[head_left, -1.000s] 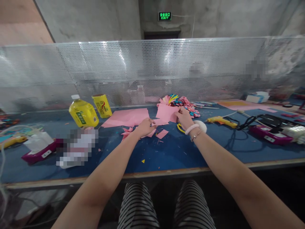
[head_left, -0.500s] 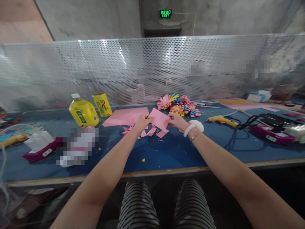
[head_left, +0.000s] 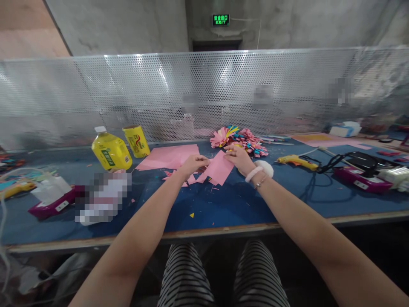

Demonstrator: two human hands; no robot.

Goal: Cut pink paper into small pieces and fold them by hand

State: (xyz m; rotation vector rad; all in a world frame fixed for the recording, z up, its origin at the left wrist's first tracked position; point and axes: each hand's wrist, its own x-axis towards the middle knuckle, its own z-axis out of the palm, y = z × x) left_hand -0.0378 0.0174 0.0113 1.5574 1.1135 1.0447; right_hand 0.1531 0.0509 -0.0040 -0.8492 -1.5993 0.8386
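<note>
A piece of pink paper (head_left: 221, 168) is held tilted over the blue table, between my two hands. My right hand (head_left: 239, 158), with a white fluffy band and a bracelet at the wrist, pinches its upper right edge. My left hand (head_left: 194, 165) is closed at the paper's left edge, with the fingertips partly hidden. Pink paper scraps (head_left: 191, 180) lie under and beside the left hand. Just behind it are larger pink sheets (head_left: 166, 155). Beyond the right hand sits a pile of pink, yellow and blue paper flowers (head_left: 223, 137).
A yellow liquid bottle (head_left: 111, 150) and a yellow can (head_left: 136, 141) stand at the left. To the right lie a yellow glue gun (head_left: 297, 161), black cables and a purple power strip (head_left: 361, 181). A perforated metal screen (head_left: 153, 98) runs along the back.
The pink paper has turned and tilted, its lower end now swung to the right. My left hand has shifted slightly right, and my right hand has moved up along the paper's edge.
</note>
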